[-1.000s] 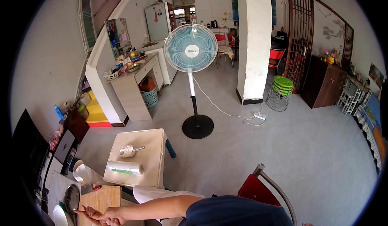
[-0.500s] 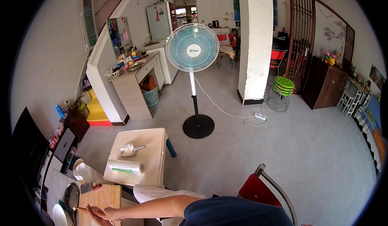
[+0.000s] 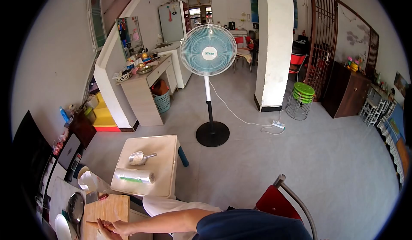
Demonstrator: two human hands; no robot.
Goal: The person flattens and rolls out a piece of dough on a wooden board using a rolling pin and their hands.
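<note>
My right hand [image 3: 123, 227] reaches in from the right at the bottom left, its fingers closed close against my left hand [image 3: 105, 230]. A thin brown pointed piece [image 3: 92, 223] sticks out to the left from between the hands. What each hand grips is too small to make out. Both hands are over a wooden cutting board [image 3: 116, 205]. A metal blade [image 3: 91, 197] and a small dark red item [image 3: 103, 196] lie at its far edge. Left of the board are a round metal pan [image 3: 75, 208] and a white bowl [image 3: 64, 228].
A cream table [image 3: 165, 171] holds a metal scoop [image 3: 138, 157] and a clear plastic roll [image 3: 134, 176]. Beyond it stands a fan [image 3: 209, 53], its cord along the floor. A red chair [image 3: 274, 202] is at the lower right. A white bag [image 3: 90, 181] stands beyond the board.
My hands have shifted slightly, staying close together over the board, and the brown piece has moved a little to the right. The view has turned slightly.
</note>
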